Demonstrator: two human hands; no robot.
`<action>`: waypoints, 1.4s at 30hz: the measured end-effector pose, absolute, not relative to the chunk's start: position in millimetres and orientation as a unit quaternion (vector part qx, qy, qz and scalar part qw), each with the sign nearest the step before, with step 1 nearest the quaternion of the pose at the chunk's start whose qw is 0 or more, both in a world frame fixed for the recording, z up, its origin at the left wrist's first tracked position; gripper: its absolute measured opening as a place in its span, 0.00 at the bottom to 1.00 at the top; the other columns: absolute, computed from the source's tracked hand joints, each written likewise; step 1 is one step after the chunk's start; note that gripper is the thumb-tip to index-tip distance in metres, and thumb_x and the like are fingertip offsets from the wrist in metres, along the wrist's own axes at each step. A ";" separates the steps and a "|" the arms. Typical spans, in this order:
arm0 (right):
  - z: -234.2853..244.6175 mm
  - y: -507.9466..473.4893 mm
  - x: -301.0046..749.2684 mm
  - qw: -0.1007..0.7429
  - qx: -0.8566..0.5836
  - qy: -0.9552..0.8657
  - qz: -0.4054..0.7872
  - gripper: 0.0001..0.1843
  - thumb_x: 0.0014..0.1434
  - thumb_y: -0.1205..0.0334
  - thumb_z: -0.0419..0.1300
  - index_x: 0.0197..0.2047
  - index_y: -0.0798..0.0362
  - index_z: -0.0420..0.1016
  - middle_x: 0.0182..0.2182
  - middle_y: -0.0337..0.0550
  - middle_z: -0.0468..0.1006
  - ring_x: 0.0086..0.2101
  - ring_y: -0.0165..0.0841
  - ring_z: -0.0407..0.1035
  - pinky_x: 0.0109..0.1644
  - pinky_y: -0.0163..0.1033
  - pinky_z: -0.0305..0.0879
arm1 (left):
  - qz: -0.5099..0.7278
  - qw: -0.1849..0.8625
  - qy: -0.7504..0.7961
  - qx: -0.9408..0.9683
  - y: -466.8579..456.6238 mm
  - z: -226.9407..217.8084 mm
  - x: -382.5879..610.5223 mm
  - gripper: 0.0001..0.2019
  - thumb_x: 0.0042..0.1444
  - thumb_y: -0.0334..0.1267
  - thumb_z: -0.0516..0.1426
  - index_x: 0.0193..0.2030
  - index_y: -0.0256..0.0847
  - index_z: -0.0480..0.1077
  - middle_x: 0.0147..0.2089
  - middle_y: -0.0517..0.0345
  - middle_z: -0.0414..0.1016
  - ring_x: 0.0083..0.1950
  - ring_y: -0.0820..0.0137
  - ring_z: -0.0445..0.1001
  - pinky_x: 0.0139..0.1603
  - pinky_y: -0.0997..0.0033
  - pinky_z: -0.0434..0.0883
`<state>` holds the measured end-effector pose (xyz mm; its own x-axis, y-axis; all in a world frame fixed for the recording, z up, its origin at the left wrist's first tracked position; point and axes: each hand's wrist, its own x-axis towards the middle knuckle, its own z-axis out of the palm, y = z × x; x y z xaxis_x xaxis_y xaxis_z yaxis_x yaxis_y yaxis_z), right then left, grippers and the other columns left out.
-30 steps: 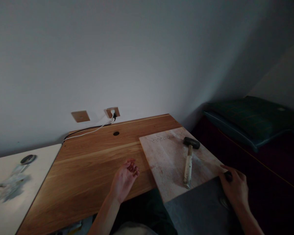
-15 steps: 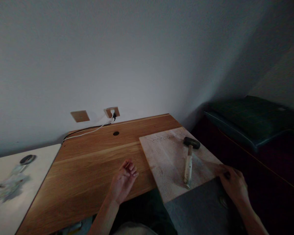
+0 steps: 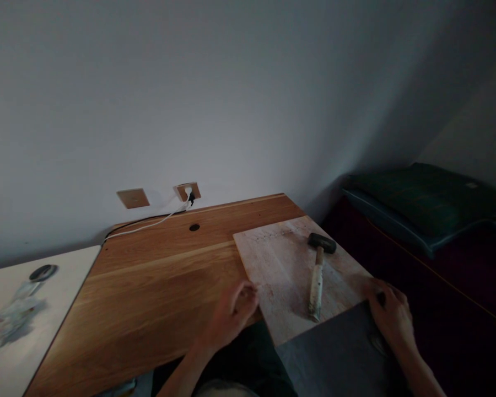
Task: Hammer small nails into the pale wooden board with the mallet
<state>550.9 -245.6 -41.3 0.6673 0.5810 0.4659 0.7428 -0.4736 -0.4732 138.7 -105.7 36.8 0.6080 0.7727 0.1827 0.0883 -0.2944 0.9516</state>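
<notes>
A pale board (image 3: 268, 270) lies over the right part of the wooden table, its front edge sticking out. On it rests a mallet (image 3: 317, 281) with a dark head and a whitish, worn handle. My left hand (image 3: 233, 311) is beside the board's left edge, thumb and fingers curled into a ring and slightly blurred; whatever its fingertips pinch is hidden. My right hand (image 3: 391, 311) is closed at the board's front right corner, thumb and fingers on the edge. A dark spot shows between them.
The wooden table (image 3: 149, 309) has a round cable hole (image 3: 194, 227). Cables run to a wall socket (image 3: 189, 192). On the left, a white table (image 3: 66, 281) holds a tape roll (image 3: 43, 272) and crumpled clear plastic (image 3: 19, 320). A green cushion (image 3: 430, 204) lies at right.
My left hand has moved right, to the board's left edge, and turned over with its fingers curled. My right hand stays at the board's corner. The mallet lies as before.
</notes>
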 end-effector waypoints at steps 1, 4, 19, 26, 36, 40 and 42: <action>-39.9 -246.1 550.2 0.329 -0.855 -0.384 -0.119 0.36 0.60 0.39 0.47 0.55 0.59 0.76 0.52 0.62 0.76 0.56 0.57 0.67 0.58 0.60 0.65 | 0.294 0.425 0.280 0.809 -108.3 34.7 144.5 0.11 0.66 0.43 0.56 0.50 0.42 0.73 0.51 0.50 0.75 0.55 0.60 0.71 0.59 0.56 0.68; -36.1 -246.8 551.2 0.302 -0.884 -0.343 -0.098 0.39 0.61 0.37 0.44 0.58 0.58 0.75 0.52 0.64 0.76 0.55 0.60 0.68 0.55 0.63 0.67 | 0.222 0.184 0.231 0.929 -112.8 22.6 160.5 0.18 0.65 0.46 0.57 0.59 0.43 0.69 0.65 0.46 0.66 0.70 0.52 0.60 0.70 0.46 0.58; -24.9 -250.1 542.6 0.294 -0.878 -0.362 -0.109 0.40 0.61 0.34 0.43 0.55 0.57 0.77 0.51 0.58 0.81 0.54 0.59 0.70 0.54 0.61 0.67 | 0.149 -0.008 0.235 0.960 -112.9 13.2 159.6 0.30 0.66 0.59 0.49 0.61 0.36 0.69 0.60 0.43 0.73 0.65 0.51 0.67 0.69 0.49 0.59; -21.9 -247.1 493.5 0.300 -0.826 -0.461 -0.122 0.34 0.64 0.37 0.46 0.50 0.57 0.78 0.45 0.56 0.82 0.49 0.52 0.73 0.52 0.54 0.69 | 0.157 -0.042 0.262 0.951 -121.6 12.0 87.2 0.25 0.68 0.57 0.49 0.58 0.41 0.72 0.57 0.48 0.76 0.62 0.55 0.70 0.65 0.51 0.63; -14.6 -252.5 378.5 0.315 -0.731 -0.595 -0.114 0.20 0.69 0.46 0.52 0.54 0.50 0.74 0.45 0.52 0.81 0.50 0.48 0.72 0.52 0.55 0.66 | 0.137 -0.063 0.326 0.933 -137.1 9.7 -49.3 0.17 0.66 0.50 0.55 0.55 0.49 0.76 0.51 0.55 0.81 0.53 0.58 0.77 0.58 0.57 0.71; -14.9 -250.1 373.0 0.300 -0.719 -0.620 -0.090 0.18 0.69 0.48 0.52 0.53 0.47 0.74 0.44 0.51 0.82 0.50 0.49 0.72 0.53 0.57 0.66 | 0.125 -0.052 0.339 0.931 -140.8 11.3 -79.4 0.16 0.67 0.48 0.53 0.56 0.53 0.76 0.54 0.57 0.81 0.53 0.60 0.78 0.59 0.60 0.71; -12.5 -240.5 375.1 0.287 -0.724 -0.622 -0.085 0.18 0.69 0.48 0.52 0.51 0.48 0.75 0.44 0.52 0.81 0.49 0.49 0.72 0.52 0.57 0.67 | 0.132 -0.057 0.342 0.929 -142.2 11.7 -84.4 0.17 0.67 0.47 0.53 0.59 0.52 0.75 0.55 0.57 0.80 0.55 0.61 0.77 0.59 0.61 0.71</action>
<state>375.1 -240.5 -12.5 0.2124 0.8514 0.4796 0.9488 -0.0621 -0.3098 -84.4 -142.2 11.7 0.7320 0.6194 0.2837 0.6495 -0.7602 -0.0160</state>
